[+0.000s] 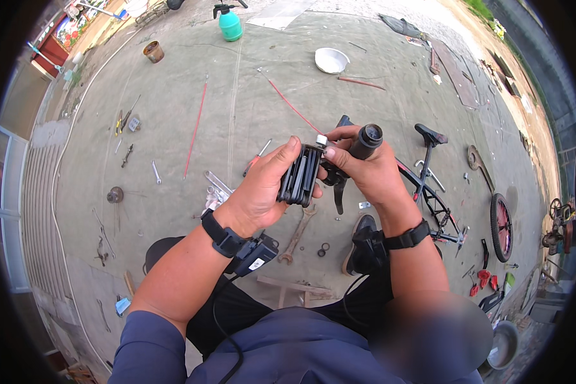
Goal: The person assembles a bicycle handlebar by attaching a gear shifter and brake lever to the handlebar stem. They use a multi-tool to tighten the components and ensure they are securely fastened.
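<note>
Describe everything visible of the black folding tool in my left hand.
The folding tool is black, with several slim, metal-looking bars lying side by side, most of them folded in. It is held roughly upright off the ground, gripped by the left hand. Its upper end lies close to a pale cylindrical piece; whether they touch is unclear.

Got 1 black folding multi-tool (299, 176) in the left hand (259, 189), its slim pieces stacked side by side, with a small whitish knob (322, 139) right by its top right corner. Just beside it there's a black handlebar grip (368, 142) in the right hand (372, 169), round end facing up, and a black brake lever (339, 197) pokes down below.
</note>
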{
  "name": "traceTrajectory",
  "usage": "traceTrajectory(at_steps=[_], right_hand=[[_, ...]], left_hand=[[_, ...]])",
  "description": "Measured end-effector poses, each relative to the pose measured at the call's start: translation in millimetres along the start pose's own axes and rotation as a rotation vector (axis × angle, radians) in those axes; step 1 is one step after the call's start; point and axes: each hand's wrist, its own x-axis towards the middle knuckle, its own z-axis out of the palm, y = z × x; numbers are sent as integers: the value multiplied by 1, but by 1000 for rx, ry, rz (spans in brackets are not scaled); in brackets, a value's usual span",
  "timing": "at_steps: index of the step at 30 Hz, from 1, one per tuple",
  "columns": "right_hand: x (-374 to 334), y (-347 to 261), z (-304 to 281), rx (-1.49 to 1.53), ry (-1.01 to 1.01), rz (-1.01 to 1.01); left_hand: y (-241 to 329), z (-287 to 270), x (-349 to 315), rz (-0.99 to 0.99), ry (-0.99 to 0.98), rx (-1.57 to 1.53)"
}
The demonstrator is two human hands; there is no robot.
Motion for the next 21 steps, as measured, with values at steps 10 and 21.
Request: traceTrajectory(at_steps=[10, 21], right_hand=[[1, 2, 0, -8, -89, 1], [0, -3, 12, -27, -50, 74]], left_hand=[[2, 7, 0, -26, 65, 4], [2, 3, -2, -56, 111, 89]])
